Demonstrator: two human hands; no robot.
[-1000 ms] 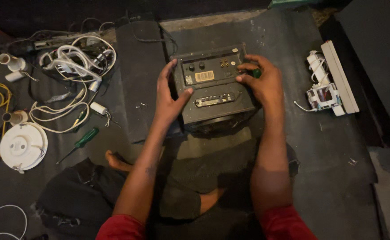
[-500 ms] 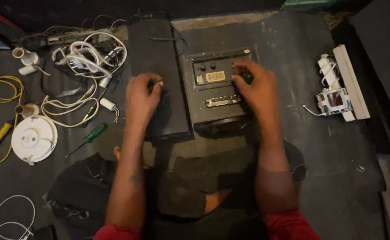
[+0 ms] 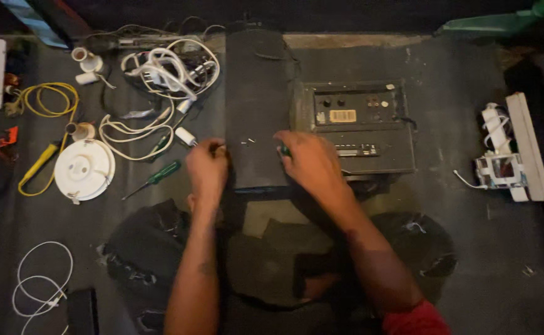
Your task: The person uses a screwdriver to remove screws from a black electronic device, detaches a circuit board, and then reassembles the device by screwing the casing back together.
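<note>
A black box with knobs and a slotted front panel lies on the dark floor in front of me. To its left lies a long black panel with a few small screws on it. My left hand sits at the panel's lower left edge, fingers curled and pinched; what they pinch is too small to make out. My right hand rests over the panel's lower right corner, next to the box, closed around a small green-handled tool.
On the left are a tangle of white cables, a yellow cable, a round white fitting, a green screwdriver and a yellow-handled tool. White plastic parts lie at the right. My crossed legs are below.
Both hands have left the black box. The left went onto the panel and then to its left edge; the right moved left with the green tool to the panel's corner.
</note>
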